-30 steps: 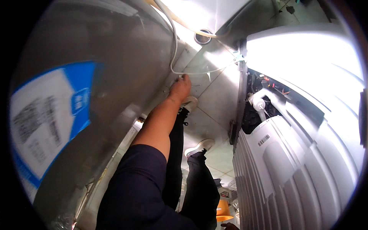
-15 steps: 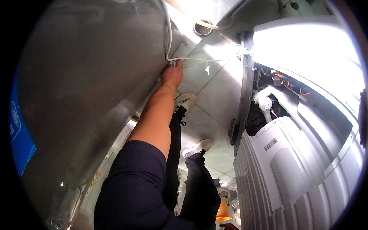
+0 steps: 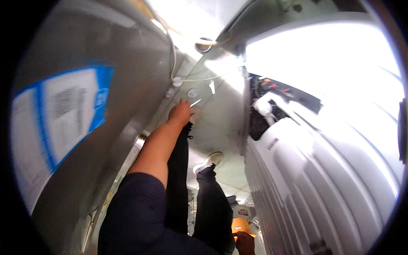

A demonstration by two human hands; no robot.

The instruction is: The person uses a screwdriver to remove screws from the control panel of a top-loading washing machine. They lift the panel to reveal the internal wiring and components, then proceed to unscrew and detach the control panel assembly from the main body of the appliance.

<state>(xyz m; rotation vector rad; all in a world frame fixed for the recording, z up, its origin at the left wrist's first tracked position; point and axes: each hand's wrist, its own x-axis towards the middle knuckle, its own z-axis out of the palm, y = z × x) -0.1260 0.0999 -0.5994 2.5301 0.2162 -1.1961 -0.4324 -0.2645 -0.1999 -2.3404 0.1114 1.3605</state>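
Observation:
My left hand point(image 3: 180, 111) reaches down over the tiled floor, fingers closed. A thin white stick point(image 3: 195, 103) juts from its fingertips; blur hides what kind it is. Beyond the hand, small round white pieces point(image 3: 192, 92) lie low by the base of the grey panel, close to a white cable point(image 3: 199, 79). At the lower edge, my right hand point(image 3: 245, 243) is in front of an orange container point(image 3: 241, 225); its fingers are blurred and partly cut off, so I cannot tell whether it grips anything.
A large grey panel point(image 3: 127, 85) with a blue-and-white label point(image 3: 70, 110) stands left. To the right, a white ribbed appliance point(image 3: 297, 178) shows wires and a white pipe point(image 3: 264, 104) through an opening. A round drain point(image 3: 203, 45) and a white scrap point(image 3: 212, 87) are on the floor.
My left hand has drawn back from the white piece by the cable, and a thin white stick now shows at its fingers. My right hand has come further into view. The view has shifted.

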